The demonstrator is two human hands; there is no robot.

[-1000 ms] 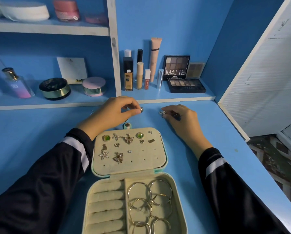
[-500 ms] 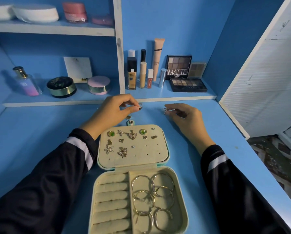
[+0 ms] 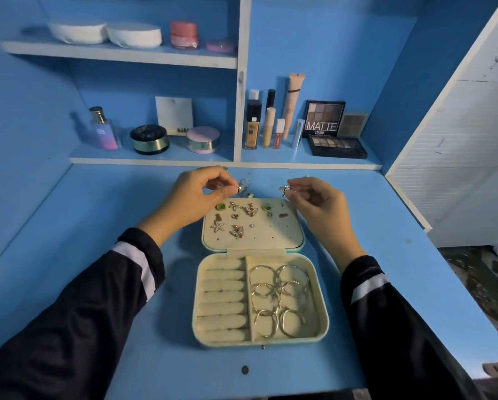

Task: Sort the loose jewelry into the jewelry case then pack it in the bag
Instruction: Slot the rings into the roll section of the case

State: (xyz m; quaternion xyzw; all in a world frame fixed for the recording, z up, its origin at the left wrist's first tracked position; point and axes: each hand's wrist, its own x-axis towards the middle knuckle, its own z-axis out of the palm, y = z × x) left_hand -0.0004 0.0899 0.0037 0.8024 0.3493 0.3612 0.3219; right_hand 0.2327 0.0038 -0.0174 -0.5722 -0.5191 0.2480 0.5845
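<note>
as left hand (image 3: 193, 197) pinches ring (image 3: 240, 189) — right hand (image 3: 317, 203) pinches silver piece (image 3: 284, 189).

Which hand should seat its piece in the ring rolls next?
Left, probably: the left hand pinches a ring, and the ring rolls lie on its side of the jewelry case; the right hand pinches an unclear small piece.

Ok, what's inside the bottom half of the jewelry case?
In the jewelry case, metal hoops pile in the right compartment; padded ring rolls, holding nothing, fill the left. Anything beneath the hoops is covered.
</note>
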